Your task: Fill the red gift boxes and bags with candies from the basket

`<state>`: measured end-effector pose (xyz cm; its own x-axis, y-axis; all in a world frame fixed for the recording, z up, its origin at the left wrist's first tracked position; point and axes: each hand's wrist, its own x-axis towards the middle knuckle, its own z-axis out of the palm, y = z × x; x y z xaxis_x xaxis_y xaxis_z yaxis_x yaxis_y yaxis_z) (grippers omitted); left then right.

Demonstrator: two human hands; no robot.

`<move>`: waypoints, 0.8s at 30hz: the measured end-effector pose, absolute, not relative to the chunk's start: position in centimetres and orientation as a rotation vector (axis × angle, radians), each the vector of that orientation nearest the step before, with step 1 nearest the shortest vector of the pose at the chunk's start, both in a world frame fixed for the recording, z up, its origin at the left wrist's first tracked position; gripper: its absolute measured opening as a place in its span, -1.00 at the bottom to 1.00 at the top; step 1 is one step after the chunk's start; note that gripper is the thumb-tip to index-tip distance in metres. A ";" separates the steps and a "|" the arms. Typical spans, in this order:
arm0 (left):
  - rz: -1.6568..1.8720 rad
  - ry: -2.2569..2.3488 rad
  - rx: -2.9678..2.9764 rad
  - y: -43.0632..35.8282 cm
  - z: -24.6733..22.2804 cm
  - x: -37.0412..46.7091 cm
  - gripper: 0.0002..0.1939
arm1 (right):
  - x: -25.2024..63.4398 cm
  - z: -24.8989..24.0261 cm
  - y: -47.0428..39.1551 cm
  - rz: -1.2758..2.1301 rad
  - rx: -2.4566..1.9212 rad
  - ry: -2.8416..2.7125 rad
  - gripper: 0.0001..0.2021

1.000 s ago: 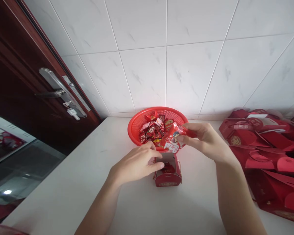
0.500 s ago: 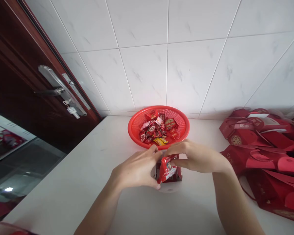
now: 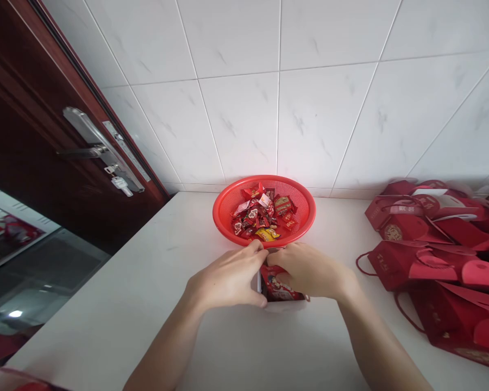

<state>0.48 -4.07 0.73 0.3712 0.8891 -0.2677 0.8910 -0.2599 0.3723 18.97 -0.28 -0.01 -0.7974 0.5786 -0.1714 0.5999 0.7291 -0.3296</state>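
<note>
A small open gift box stands on the white table in front of the basket, its pale flap towards me. My left hand grips the box's left side, thumb at the near corner and fingers at the far edge. Inside the box opening lies a red printed snack packet, fairly flat. My right hand reaches in from the right with bent fingers on the packet; its fingertips are partly hidden. Just behind both hands is a red plastic basket holding several wrapped candies.
Several red gift boxes with cord handles are grouped at the right of the white table. A tiled wall rises behind. At the left is a dark door with keys in its lock. Part of something red shows at the lower left.
The red packet has gone from standing tilted above the box to lying down inside it. My right hand has moved left and lower with it; my left hand stays on the box.
</note>
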 end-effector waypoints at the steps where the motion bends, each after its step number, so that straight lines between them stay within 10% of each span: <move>1: -0.006 1.526 2.167 -4.0 0.7 0.5 -0.52 | 18.7 -0.3 -0.2 -0.540 0.979 2.861 -0.82; 24: -0.038 1.467 2.104 -4.0 0.8 0.7 -0.46 | 16.7 -0.6 -1.0 -0.411 0.901 2.662 -0.83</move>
